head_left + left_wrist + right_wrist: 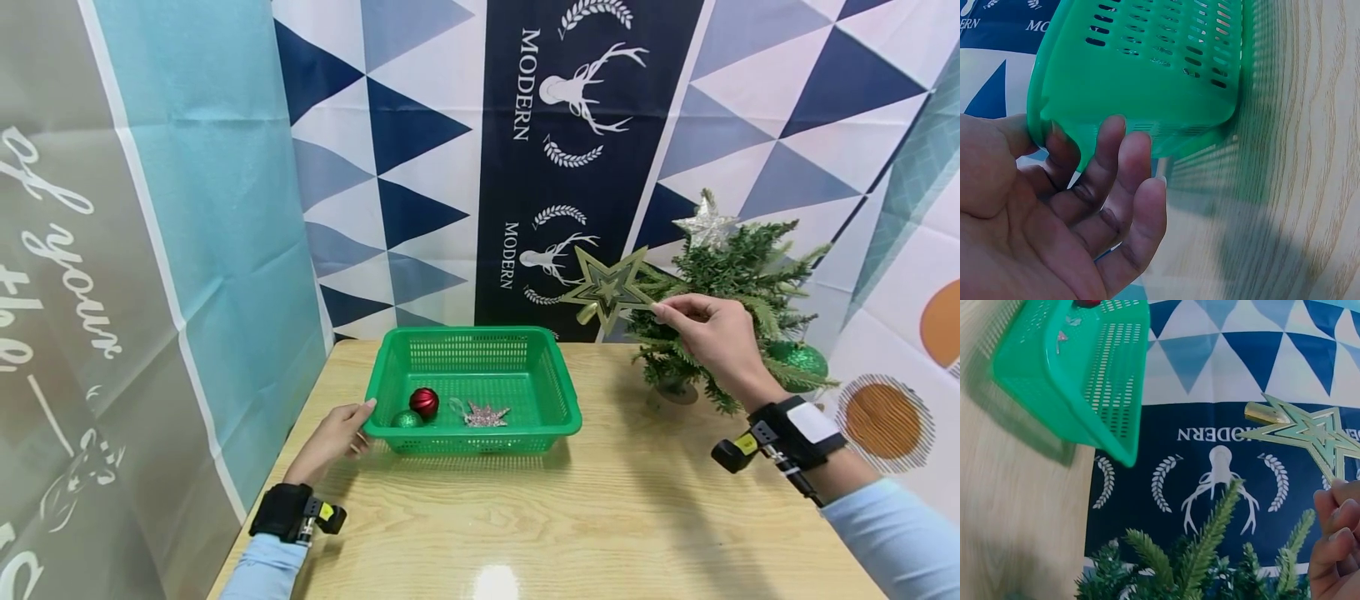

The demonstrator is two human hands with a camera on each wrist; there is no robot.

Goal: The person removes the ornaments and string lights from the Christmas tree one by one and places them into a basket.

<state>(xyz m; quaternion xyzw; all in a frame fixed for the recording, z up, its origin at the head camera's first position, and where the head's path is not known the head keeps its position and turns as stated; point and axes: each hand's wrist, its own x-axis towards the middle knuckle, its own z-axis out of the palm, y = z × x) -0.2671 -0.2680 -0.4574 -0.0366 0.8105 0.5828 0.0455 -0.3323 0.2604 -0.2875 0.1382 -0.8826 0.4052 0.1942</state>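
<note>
Light-blue right sleeve nearest, lower right. Right hand, right of centre, pinches one tip of the gold star, held up off the table. Star probably light, stiff, maybe smooth; thin points could bend. Stub socket at its lower left looks like the sturdier grip. Left hand, left of centre, pinches the green basket rim. Tree crowds the right; working room bottom centre; table's back edge runs behind basket.
</note>
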